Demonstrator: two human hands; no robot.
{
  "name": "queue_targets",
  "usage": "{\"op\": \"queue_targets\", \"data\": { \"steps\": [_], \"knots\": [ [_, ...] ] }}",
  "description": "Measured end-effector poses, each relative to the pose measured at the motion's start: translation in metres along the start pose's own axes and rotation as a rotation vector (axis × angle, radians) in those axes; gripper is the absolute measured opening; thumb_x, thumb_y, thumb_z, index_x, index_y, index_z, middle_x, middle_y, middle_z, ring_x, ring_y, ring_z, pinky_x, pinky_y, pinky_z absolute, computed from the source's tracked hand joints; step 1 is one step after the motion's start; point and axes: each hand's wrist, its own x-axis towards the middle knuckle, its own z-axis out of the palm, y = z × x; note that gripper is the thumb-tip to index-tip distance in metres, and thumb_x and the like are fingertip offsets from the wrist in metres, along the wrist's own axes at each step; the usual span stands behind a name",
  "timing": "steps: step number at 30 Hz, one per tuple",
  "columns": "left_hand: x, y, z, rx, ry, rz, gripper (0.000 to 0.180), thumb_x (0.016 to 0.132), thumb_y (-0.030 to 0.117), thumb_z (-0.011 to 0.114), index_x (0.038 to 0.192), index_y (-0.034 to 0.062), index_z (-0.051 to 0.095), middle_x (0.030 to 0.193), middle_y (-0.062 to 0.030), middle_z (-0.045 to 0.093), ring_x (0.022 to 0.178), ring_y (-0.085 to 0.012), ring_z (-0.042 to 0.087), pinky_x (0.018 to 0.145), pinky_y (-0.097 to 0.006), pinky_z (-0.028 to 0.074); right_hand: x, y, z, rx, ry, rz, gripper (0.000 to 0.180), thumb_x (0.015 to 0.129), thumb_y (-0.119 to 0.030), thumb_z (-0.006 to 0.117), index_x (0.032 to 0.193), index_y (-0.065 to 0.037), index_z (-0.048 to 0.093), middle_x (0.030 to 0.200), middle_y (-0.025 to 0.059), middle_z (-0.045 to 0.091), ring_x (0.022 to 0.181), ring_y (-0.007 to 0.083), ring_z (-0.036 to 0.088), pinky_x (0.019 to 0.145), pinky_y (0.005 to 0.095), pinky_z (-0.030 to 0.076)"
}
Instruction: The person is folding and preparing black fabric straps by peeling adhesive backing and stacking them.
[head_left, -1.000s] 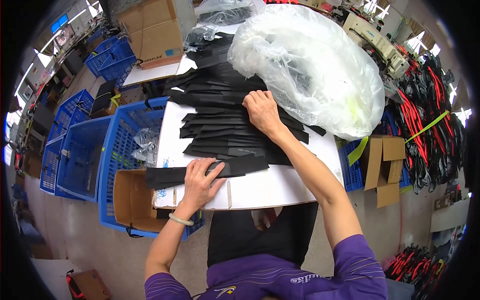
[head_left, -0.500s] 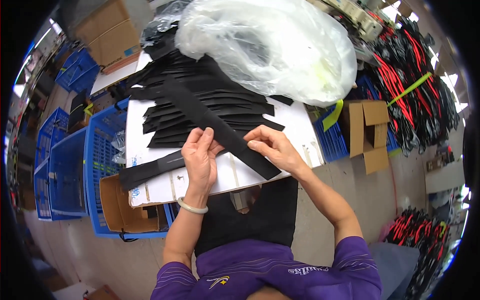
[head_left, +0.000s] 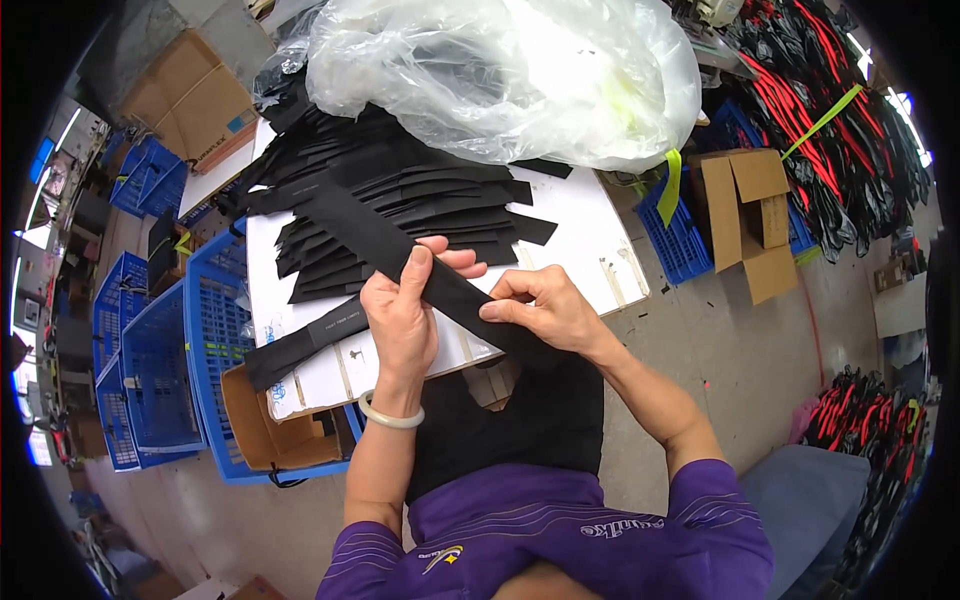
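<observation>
From up here I see both hands raised just above the near edge of the desk [head_left: 590,230], sharing one long black strip [head_left: 370,235]. My left hand [head_left: 400,315] has its fingers [head_left: 418,265] closed around the strip, thumb and forefinger pinching it from either side, a pale bangle [head_left: 392,415] sitting on the wrist. My right hand [head_left: 545,310] is just beside it, fingers curled shut on the same strip a little lower along its length, the thumb tip almost touching the left hand. The strip runs diagonally from the upper left, over the pile of black strips [head_left: 400,200] spread on the white desk top, down through both grips toward the dark cloth [head_left: 520,420] hanging at the desk front. A second strip [head_left: 300,345] lies flat on the desk to the left of the left hand, one end overhanging the edge. Behind the pile rests a big clear plastic bag [head_left: 510,75]. Blue crates [head_left: 170,350] stand to the left of the desk with an open cardboard box [head_left: 270,430] beside them, and another cardboard box [head_left: 745,215] sits on the floor to the right.
</observation>
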Motion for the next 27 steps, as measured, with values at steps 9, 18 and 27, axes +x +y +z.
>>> {"op": "queue_targets", "data": {
  "steps": [9, 18, 27],
  "knots": [
    [0.018, -0.019, 0.02, -0.111, 0.129, 0.11, 0.024, 0.099, 0.02, 0.053, 0.099, -0.0036, 0.055, 0.08, -0.0132, 0.063, 0.073, -0.0234, 0.064, 0.078, -0.038, 0.056, 0.011, 0.014, -0.001, -0.135, 0.242, -0.039, 0.015, 0.084, -0.01, 0.07, 0.087, 0.002, 0.061, 0.073, 0.0044, 0.063, 0.064, 0.0082, 0.055, 0.058, 0.0247, 0.045],
    [0.037, -0.02, 0.023, -0.295, 0.074, 0.086, 0.024, 0.1, 0.024, 0.049, 0.103, 0.0, 0.05, 0.079, -0.0071, 0.05, 0.072, -0.0174, 0.051, 0.084, -0.041, 0.049, 0.022, 0.01, 0.002, -0.362, 0.394, -0.419, 0.034, 0.075, -0.01, 0.075, 0.103, 0.001, 0.059, 0.084, 0.0149, 0.064, 0.075, 0.0296, 0.066, 0.065, 0.0359, 0.053],
    [0.039, -0.031, 0.032, -0.068, 0.021, 0.103, 0.02, 0.09, 0.016, 0.067, 0.088, 0.0029, 0.052, 0.073, -0.0095, 0.057, 0.07, -0.021, 0.062, 0.083, -0.044, 0.054, 0.017, 0.014, -0.003, -0.018, 0.297, -0.121, 0.043, 0.067, -0.011, 0.084, 0.099, 0.005, 0.06, 0.09, 0.0126, 0.068, 0.086, 0.0145, 0.066, 0.076, 0.0309, 0.054]
  ]
}}
